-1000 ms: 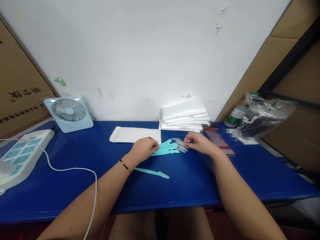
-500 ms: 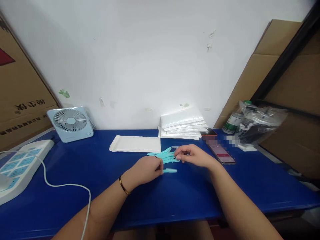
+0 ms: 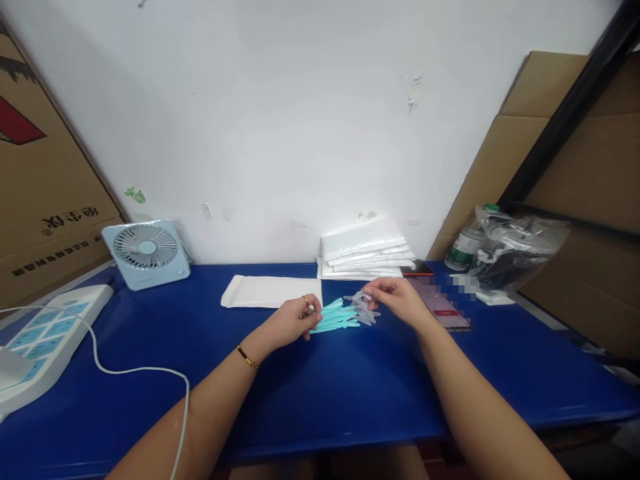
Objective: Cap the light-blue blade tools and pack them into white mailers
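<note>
A small pile of slim turquoise plastic sticks [image 3: 335,317], in shape like eyebrow razors, lies on the blue table. At the pile's left end is my left hand [image 3: 293,321], its thumb and fingers pinched together; what they hold, if anything, is hidden. Beside the sticks on the right lie several clear plastic caps [image 3: 369,315], partly overlapping the pile's end. My right hand [image 3: 395,299] is over these caps with thumb and forefinger closed on a clear piece. Just behind my left hand rests a white padded envelope [image 3: 267,291].
White padded envelopes [image 3: 365,247] are stacked against the wall. A phone [image 3: 443,307] lies right of my right hand. Farther right stand a bottle [image 3: 465,250] and a clear plastic bag [image 3: 520,247]. A blue fan [image 3: 147,253], power strip [image 3: 60,333] and white cable [image 3: 135,369] are left.
My left hand has moved back and left from the single turquoise stick to the pile's end. My right hand has shifted slightly right and back, and more clear caps show.
</note>
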`<move>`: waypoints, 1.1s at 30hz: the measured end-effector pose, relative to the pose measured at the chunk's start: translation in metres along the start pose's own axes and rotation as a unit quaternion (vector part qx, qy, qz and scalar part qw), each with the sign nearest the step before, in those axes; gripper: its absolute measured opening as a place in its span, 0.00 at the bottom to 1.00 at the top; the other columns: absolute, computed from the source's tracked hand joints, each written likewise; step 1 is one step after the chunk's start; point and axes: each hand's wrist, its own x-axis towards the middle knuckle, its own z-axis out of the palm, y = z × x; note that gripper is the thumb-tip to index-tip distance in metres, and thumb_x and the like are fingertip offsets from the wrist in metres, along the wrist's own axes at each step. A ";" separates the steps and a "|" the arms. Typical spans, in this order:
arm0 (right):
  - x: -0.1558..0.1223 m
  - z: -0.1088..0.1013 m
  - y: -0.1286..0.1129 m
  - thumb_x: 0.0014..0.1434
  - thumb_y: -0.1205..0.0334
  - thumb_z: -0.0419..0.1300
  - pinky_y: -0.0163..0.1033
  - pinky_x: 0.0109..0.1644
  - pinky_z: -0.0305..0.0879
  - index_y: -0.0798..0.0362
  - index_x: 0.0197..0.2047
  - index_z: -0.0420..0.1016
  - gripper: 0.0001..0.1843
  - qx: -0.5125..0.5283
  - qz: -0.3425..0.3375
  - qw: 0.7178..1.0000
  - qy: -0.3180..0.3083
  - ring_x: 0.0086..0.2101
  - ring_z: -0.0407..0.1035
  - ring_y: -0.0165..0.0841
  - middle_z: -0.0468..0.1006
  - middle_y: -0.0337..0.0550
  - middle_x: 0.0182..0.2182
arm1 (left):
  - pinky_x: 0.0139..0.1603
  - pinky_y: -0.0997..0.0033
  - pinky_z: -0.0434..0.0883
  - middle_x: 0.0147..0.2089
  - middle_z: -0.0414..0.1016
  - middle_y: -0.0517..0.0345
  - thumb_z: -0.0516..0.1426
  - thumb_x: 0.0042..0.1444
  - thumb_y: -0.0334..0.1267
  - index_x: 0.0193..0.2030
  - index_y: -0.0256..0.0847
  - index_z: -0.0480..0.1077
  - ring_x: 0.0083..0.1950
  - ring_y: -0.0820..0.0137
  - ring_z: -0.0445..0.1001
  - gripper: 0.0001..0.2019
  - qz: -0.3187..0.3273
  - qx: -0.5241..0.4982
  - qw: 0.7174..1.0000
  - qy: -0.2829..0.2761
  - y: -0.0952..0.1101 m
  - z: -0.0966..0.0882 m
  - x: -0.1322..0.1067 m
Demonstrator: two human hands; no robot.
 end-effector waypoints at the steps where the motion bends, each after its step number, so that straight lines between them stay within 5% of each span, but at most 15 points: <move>1: 0.001 0.000 0.000 0.51 0.49 0.63 0.34 0.27 0.67 0.56 0.33 0.75 0.17 0.000 0.001 1.000 -0.004 0.22 0.70 0.29 0.76 0.40 0.21 | 0.26 0.77 0.61 0.27 0.67 0.64 0.51 0.56 0.47 0.38 0.41 0.63 0.25 0.76 0.67 0.12 0.007 0.006 1.000 0.008 0.000 0.000 0.001; 9: 0.001 0.015 0.001 0.51 0.47 0.63 0.31 0.21 0.61 0.56 0.32 0.70 0.19 0.026 0.027 0.999 -0.039 0.17 0.67 0.26 0.73 0.37 0.20 | 0.33 0.74 0.63 0.33 0.69 0.62 0.56 0.50 0.42 0.36 0.42 0.67 0.35 0.72 0.66 0.08 0.035 0.096 0.988 0.112 0.004 0.002 0.003; 20: -0.001 0.024 -0.001 0.53 0.48 0.61 0.30 0.20 0.58 0.56 0.32 0.70 0.17 0.029 0.024 0.996 -0.084 0.19 0.68 0.26 0.74 0.38 0.21 | 0.36 0.72 0.63 0.34 0.72 0.62 0.56 0.49 0.39 0.33 0.43 0.68 0.37 0.70 0.69 0.05 0.035 0.145 0.980 0.131 0.010 0.002 0.001; 33: -0.001 0.025 -0.004 0.52 0.47 0.62 0.32 0.23 0.63 0.55 0.31 0.70 0.17 0.039 0.023 0.997 -0.061 0.19 0.68 0.26 0.75 0.38 0.23 | 0.36 0.72 0.65 0.35 0.72 0.61 0.57 0.49 0.39 0.33 0.42 0.68 0.37 0.70 0.69 0.05 0.029 0.149 0.980 0.129 0.011 0.001 0.002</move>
